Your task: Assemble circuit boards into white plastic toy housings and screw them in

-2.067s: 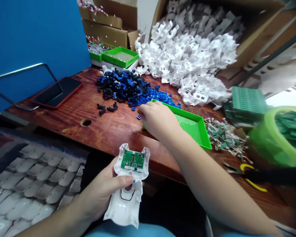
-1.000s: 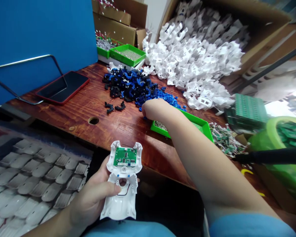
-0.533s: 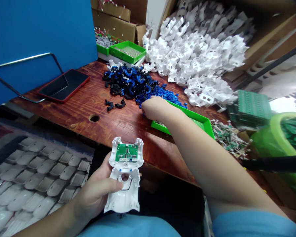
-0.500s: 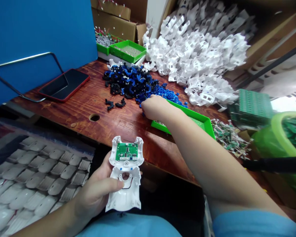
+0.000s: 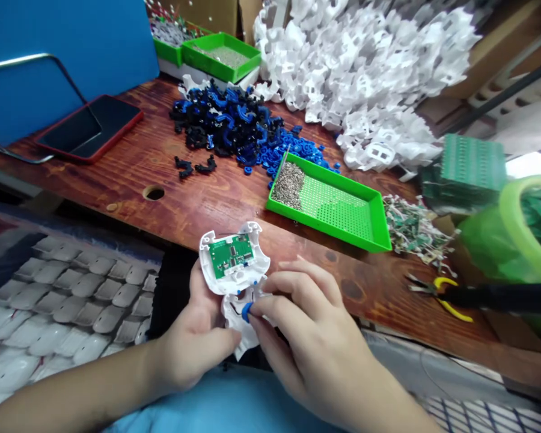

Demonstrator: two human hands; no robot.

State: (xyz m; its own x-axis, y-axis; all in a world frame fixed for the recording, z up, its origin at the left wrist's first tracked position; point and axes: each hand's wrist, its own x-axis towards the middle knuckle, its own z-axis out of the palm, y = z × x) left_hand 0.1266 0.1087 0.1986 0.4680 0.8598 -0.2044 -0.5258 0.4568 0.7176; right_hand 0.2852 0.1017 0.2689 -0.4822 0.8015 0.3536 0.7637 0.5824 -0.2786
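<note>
Since the right hand (image 5: 315, 337) just pinches that little blue ring (image 5: 246, 311) at the white shell (image 5: 262, 263) the left hand (image 5: 196, 340) grips off the table (image 5: 207, 198), one fumble could easily drop the ring.

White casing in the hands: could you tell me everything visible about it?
The casing looks plastic: two curved white parts, hollow sides showing, their joining unclear. The upper holds a green board. Tilted, it rests in the left hand; the right hand holds a blue piece at the lower part, partly hiding it.
</note>
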